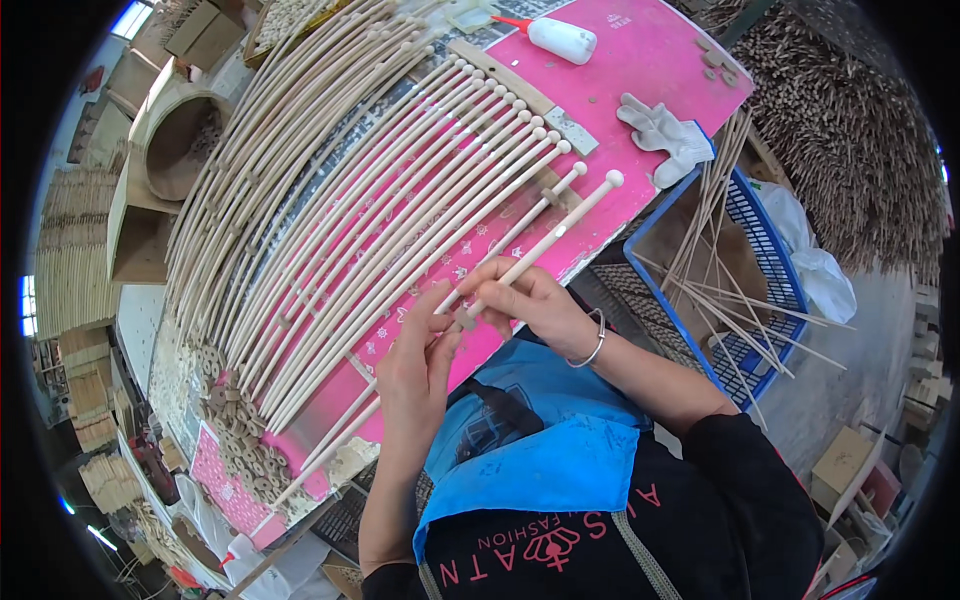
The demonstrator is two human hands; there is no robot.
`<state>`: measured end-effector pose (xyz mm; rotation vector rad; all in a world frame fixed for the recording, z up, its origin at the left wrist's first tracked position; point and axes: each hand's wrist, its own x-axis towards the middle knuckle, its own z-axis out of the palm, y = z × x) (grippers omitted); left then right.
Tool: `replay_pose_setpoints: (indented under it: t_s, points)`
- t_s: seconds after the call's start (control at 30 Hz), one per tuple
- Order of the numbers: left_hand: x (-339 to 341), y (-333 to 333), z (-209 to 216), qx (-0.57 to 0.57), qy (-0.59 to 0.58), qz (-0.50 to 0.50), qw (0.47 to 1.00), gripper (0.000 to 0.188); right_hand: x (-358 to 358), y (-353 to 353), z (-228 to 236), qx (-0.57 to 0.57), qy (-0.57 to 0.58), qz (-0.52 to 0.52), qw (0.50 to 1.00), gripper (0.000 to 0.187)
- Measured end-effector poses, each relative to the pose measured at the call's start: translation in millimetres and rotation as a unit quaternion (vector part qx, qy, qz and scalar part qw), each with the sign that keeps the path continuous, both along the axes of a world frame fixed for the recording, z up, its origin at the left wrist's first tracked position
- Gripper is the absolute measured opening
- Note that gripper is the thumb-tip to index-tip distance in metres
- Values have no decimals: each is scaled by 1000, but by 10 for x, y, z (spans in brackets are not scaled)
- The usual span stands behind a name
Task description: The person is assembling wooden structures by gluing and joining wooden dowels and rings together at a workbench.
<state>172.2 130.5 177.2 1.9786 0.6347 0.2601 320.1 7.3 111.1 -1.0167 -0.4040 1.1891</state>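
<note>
A pale wooden rod (548,240) with a ball on its upper end lies slantwise across my hands, its lower end reaching down to the table's near left edge. My right hand (532,304) is closed round the rod, thumb on top. With thumb and fingers my left hand (412,355) pinches a small wooden ring (466,317) at the rod, just beside the right fingers. Another ball-ended rod (522,222) with a ring on it lies close behind. Several similar rods (410,235) stretch side by side beyond, their balls against a wooden strip (505,82).
Loose wooden rings (245,440) are heaped at the table's left. A white glue bottle (562,40) with a red tip and a white glove (665,138) lie on the pink table cover (655,40). A blue basket (775,255) with thin sticks stands at right.
</note>
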Motion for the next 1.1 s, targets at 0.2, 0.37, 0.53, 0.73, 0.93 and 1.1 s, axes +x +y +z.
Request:
replay_pose_setpoints:
  t_s: [0.2, 0.37, 0.53, 0.73, 0.93, 1.1]
  points:
    - [-50, -55, -50, 27, -8, -11, 1000, 48, -119, -41, -34, 39, 33, 22, 998, 31]
    - [-206, -23, -69, -43, 22, 29, 998, 43, 129, -159, -109, 4, 45, -43, 998, 31]
    - [-332, -4, -84, -85, 32, 51, 995, 37, 327, -219, -117, 21, 27, -93, 995, 33]
    - [-386, -31, -157, -74, 37, 44, 996, 31, 441, -335, -144, -84, -11, -91, 992, 40]
    - [-342, -69, -238, 0, 31, 24, 999, 30, 464, -528, -122, -19, 49, -87, 995, 48]
    - [-242, -131, -304, 21, 11, 21, 999, 26, 533, -591, -178, -100, 6, -79, 992, 36]
